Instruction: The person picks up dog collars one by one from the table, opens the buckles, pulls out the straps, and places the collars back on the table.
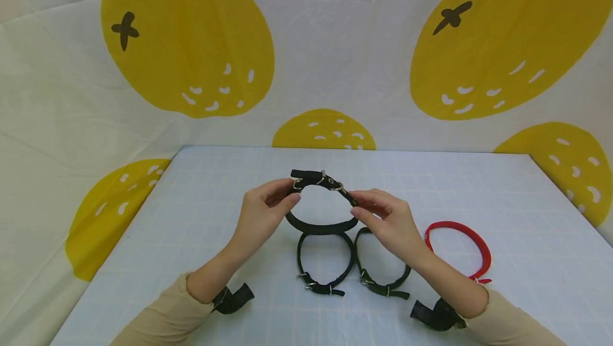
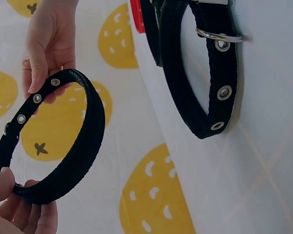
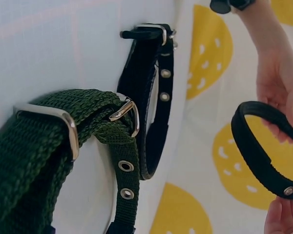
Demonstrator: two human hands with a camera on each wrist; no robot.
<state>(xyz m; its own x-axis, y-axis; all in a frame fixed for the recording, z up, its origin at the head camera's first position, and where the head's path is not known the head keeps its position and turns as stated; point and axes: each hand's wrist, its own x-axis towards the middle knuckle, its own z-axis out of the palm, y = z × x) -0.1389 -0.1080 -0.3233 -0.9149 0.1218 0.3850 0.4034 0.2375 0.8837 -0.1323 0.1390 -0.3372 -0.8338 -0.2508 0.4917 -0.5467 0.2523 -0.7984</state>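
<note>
In front of me, a lightly creased white backdrop sheet (image 1: 335, 58) carries big yellow printed fruits (image 1: 187, 37) with white flecks, the two largest marked by dark crosses (image 1: 125, 31). It also spreads beyond both sides of my pale bluish tabletop (image 1: 536, 202), faintly gridded under soft light.

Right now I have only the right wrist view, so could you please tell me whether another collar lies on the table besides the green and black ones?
Observer: Yes, the head view shows a red collar to the right of the green collar, partly hidden by the right forearm.
Operator: Thank you. Where is the strap end of the held collar?
Observer: In the head view it is on the collar's far side, pointing to the person's left.
Operator: And how many eyelets show along its strap?
Observer: The left wrist view shows three in a row.
</note>
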